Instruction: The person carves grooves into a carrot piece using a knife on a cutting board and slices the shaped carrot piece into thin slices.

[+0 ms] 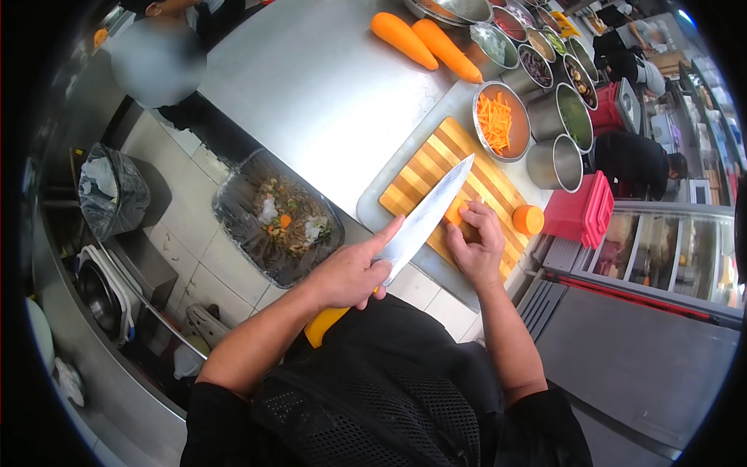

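Observation:
My left hand (354, 272) is closed round the yellow handle of a large chef's knife (426, 216), its index finger stretched along the blade. The blade slants up across a striped wooden cutting board (406, 185), its tip toward a metal bowl of carrot sticks (492, 123). Just right of the blade, my right hand (478, 240) pinches a piece of carrot (454, 208) on the board; whether the edge touches it I cannot tell. A thick carrot chunk (528, 219) stands at the board's right edge.
Two peeled carrots (405, 40) lie on the steel counter (296, 70). Several metal containers (555, 162) of vegetables and a red bin (577, 208) stand to the right. Below left is a lined waste tub (249, 253) of scraps. Other people are at the upper left and far right.

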Demonstrator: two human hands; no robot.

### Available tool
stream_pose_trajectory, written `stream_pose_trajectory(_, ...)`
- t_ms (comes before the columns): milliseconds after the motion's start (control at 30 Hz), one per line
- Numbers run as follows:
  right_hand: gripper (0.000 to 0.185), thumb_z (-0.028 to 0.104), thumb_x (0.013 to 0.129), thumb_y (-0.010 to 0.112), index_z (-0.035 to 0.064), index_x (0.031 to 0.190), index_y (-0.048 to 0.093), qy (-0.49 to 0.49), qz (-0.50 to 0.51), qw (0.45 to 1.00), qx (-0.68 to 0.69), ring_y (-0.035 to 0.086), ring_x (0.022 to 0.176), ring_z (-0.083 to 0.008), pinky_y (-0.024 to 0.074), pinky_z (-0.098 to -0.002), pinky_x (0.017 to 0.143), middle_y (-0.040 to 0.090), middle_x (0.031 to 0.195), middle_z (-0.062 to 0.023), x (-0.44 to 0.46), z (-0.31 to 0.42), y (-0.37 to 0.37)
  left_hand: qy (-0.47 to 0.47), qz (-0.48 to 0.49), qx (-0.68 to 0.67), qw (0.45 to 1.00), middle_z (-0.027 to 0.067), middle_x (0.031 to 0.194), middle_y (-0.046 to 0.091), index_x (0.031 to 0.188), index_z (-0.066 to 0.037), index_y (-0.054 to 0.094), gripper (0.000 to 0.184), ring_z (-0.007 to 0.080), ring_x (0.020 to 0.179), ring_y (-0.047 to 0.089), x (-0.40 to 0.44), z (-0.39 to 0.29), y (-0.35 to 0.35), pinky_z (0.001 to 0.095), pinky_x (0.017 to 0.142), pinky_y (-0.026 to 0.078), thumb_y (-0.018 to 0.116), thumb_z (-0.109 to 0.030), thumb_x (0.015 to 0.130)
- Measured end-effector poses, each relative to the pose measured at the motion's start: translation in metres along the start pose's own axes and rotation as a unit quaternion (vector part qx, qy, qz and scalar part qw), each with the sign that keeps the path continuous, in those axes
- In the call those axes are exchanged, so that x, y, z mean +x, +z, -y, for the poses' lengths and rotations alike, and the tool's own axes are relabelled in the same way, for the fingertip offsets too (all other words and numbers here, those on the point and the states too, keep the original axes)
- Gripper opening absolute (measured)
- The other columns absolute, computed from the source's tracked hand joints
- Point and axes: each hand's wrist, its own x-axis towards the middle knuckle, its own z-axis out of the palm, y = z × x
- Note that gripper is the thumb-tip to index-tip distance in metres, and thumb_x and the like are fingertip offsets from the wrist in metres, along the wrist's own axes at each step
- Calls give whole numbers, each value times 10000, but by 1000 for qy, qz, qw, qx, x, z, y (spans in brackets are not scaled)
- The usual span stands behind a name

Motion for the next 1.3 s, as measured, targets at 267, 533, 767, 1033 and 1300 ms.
stream_pose_trajectory(267,374,31,764,862,4,1067,646,-24,-39,999,16,703,962,-296,576,-357,842,702,1113,-175,2,-2,3,9,-15,84,996,138,786,700,1706,-206,192,746,224,627,666,-2,-12,3,361,640,573,471,-165,1015)
stream_pose_trajectory(533,503,-13,796,861,9,1222,594,116,0,988,103,648,1002,-132,546,-272,911,658,1137,-84,-9,-5,4,61,-78,215,972,125,782,737,1690,-167,237,708,268,720,737,-6,-8,17,392,790,597,473,-170,1022)
stream_pose_trajectory(767,392,45,772,879,30,1090,650,79,-52,992,77,720,855,-216,616,-315,781,697,1004,-111,-4,0,3,31,-84,206,974,82,779,737,1697,-183,224,713,217,592,691,-11,-23,24,366,699,596,473,-167,1029)
stream_pose_trajectory(1033,372,34,772,878,20,1067,652,63,-43,995,59,731,881,-242,630,-325,797,696,1014,-123,0,5,-3,-6,-78,187,979,179,808,741,1695,-153,196,741,381,797,745,-12,-38,31,472,875,573,481,-163,1011)
stream_pose_trajectory(1300,374,34,766,871,28,1070,652,61,-43,995,64,723,868,-224,618,-319,796,702,1019,-115,1,5,-4,-21,-74,189,979,175,805,739,1696,-150,192,741,372,798,747,-12,-39,32,465,880,576,481,-160,1014)
